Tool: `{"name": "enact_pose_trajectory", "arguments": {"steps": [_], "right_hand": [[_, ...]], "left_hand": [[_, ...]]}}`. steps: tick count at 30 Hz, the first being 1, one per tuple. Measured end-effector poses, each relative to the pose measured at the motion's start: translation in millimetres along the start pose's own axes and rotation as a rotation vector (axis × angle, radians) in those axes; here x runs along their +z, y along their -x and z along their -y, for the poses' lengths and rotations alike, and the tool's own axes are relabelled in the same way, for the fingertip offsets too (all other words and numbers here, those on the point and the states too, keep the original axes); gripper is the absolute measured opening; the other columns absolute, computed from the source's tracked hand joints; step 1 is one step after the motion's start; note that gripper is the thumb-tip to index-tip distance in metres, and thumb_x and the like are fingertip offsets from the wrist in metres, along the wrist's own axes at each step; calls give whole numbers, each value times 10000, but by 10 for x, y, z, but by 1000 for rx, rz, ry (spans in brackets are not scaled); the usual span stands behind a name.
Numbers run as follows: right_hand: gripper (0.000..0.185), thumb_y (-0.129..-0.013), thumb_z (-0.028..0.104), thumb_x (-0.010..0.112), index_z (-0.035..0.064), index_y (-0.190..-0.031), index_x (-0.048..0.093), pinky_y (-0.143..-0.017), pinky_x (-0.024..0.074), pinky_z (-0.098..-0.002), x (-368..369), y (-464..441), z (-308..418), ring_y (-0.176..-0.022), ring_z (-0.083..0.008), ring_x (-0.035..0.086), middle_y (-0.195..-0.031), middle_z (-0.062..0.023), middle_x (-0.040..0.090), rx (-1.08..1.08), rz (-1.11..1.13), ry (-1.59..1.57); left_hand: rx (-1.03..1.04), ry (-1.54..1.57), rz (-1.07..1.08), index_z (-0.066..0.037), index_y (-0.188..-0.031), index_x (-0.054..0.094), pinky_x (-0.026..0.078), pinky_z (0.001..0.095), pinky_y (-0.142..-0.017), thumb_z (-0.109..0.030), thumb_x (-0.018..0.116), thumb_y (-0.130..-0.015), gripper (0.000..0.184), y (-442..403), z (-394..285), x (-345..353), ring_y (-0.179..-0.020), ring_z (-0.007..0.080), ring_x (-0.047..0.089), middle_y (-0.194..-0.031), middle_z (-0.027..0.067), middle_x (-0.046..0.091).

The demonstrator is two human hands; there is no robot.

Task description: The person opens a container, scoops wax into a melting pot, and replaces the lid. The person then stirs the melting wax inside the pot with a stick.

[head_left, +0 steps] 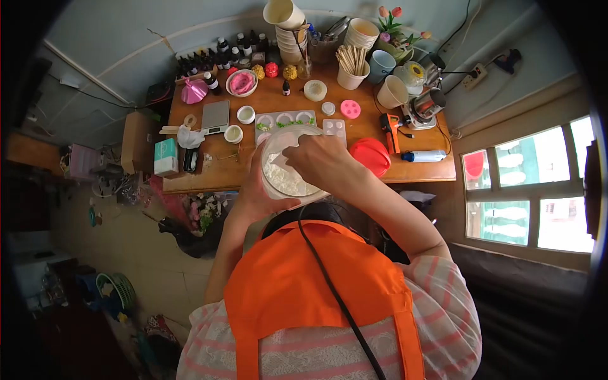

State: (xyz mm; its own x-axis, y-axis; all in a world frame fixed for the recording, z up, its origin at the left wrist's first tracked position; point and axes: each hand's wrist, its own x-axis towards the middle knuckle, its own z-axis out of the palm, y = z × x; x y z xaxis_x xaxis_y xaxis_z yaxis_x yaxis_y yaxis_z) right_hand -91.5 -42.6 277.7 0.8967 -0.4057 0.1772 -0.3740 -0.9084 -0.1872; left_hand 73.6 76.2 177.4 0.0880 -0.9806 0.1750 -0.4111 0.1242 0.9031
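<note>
My left hand [251,190] is wrapped round the side of a clear round tub [269,180], held tilted near my chest at the table's front edge. White flakes or granules [288,180] lie inside it. Over the tub's mouth my right hand [315,161] is closed, fingers pointing down into it. A pale edge shows beside those fingers, but what they grip is mostly hidden. Just beyond the tub lies a grey mold [285,118] with round cavities and bits of green in them. A smaller grey mold [334,130] sits to its right.
The wooden table [215,180] holds a digital scale [216,116], small white cups [234,133], a red lid [370,157], an orange infrared thermometer [391,132] and a pink mold [350,109]. Dark bottles [223,50], stacked paper cups [291,45] and wooden sticks [352,60] line the back.
</note>
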Motion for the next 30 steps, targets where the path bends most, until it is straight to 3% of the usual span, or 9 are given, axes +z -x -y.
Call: {"name": "enact_pose_trajectory", "arguments": {"steps": [1,3,6,10,16,20,22,25,30], "right_hand": [[137,-855,188,685,92,-942,730,-602,520,-407,31,-11,31,-695,-297,666,-821,-133,664,17,74,-4],[147,-865,209,696,79,-928,725,-608,521,-393,1,11,-153,-700,-295,668,-838,-127,682,1,-319,-214],[225,-860,228,710,19,-937,678,-639,521,-415,-58,203,-807,-727,-331,678,-787,-159,683,443,-412,-105],[335,-814,270,731,4,-1000,646,-760,514,-482,874,1057,-1725,-866,-388,679,-876,-204,692,731,4,122],[240,-884,245,679,45,-1011,646,-805,521,-491,1459,1735,-1846,-937,-437,648,-903,-234,687,769,7,-108],[193,-994,204,585,27,-1041,646,-645,486,-314,651,1599,-1495,-709,-166,635,-800,-41,675,956,-439,-385],[179,-1027,174,534,25,-1025,634,-641,468,-279,-11,1309,-1017,-714,-78,551,-793,19,600,755,-592,-617],[65,-927,35,603,10,-985,617,-643,462,-286,-561,744,-130,-710,-151,574,-798,-79,606,434,-588,-376],[179,-784,-30,675,-4,-950,614,-648,448,-359,-449,162,351,-722,-297,556,-803,-127,550,-17,-249,-220]], "left_hand": [[-1,-9,-8,-28,-1527,163,356,491,-1119,-524,911,-536,1337,2,9,0,-1371,407,365,-1476,241,318],[5,-3,-11,-30,-1527,164,361,492,-1115,-523,910,-540,1331,10,17,-1,-1365,408,372,-1468,249,320],[31,-64,-16,-33,-1525,170,372,494,-1106,-524,908,-546,1321,20,-22,-52,-1352,408,384,-1450,263,326],[120,-186,-62,-30,-1514,188,390,495,-1093,-531,911,-540,1314,41,-24,-55,-1331,412,404,-1424,277,336],[86,3,-59,-47,-1512,202,402,497,-1083,-517,909,-546,1286,76,-5,-59,-1325,428,406,-1433,277,325],[68,32,-53,-56,-1515,199,395,503,-1088,-527,904,-546,1288,76,-62,-112,-1324,435,402,-1437,274,328],[72,-46,-17,-59,-1518,192,386,510,-1094,-525,904,-544,1293,64,-14,-125,-1335,436,385,-1447,270,322],[107,-64,-13,-61,-1521,183,382,514,-1099,-513,908,-544,1298,58,30,-130,-1349,432,366,-1462,266,303],[94,-34,0,-105,-1534,157,374,540,-1098,-523,904,-550,1305,76,56,-146,-1375,442,323,-1477,265,279]]}}
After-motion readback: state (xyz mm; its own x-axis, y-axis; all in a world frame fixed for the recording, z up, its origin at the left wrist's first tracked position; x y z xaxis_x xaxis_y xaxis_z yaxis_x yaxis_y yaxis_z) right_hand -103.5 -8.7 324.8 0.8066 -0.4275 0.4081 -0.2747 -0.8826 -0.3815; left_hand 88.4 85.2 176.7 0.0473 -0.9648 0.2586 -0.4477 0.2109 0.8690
